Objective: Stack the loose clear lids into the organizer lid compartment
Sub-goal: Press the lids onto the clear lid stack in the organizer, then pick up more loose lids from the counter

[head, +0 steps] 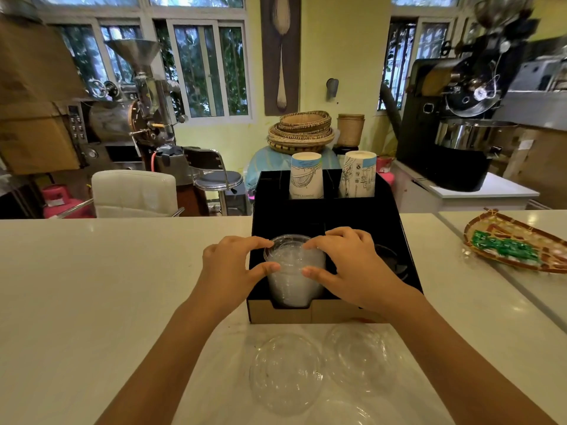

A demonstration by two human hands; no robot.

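1. Loose clear lids at bottom of frame, nearest the cam: one dome lid point(286, 372) bottom centre, a second point(363, 358) just right of it, and the edge of a third point(340, 414) cut off by the frame. All lie on the white counter point(92, 286), apart from the organizer. None stacked yet.
2. Stack of clear lids point(293, 277) sits in the front-left lid compartment, centre of frame. Its top pokes above the black organizer point(310, 314) wall.
3. Left hand point(230, 268): thumb & fingers curled round the stack's left side, touching the top lid point(287, 242). Right hand point(352, 265): same on the right side, thumb low, fingers over the rim. Both grasping/steadying the stack, neither clenched into a fist.
4. Step in hand, prob. seating the top lid. To do it well: press evenly w/ both hands so rims nest flat, keep the stack upright, don't squeeze since thin plastic prob. buckles. Then let go gently so nothing springs up.
5. Front-right compartment holds something dark point(389, 259), maybe black lids; can't tell for sure.
6. Rear slots, upper centre: two printed paper cup stacks, left point(306, 176) & right point(357, 174).
7. Woven tray point(515, 243) at right edge of frame, well apart from the work.
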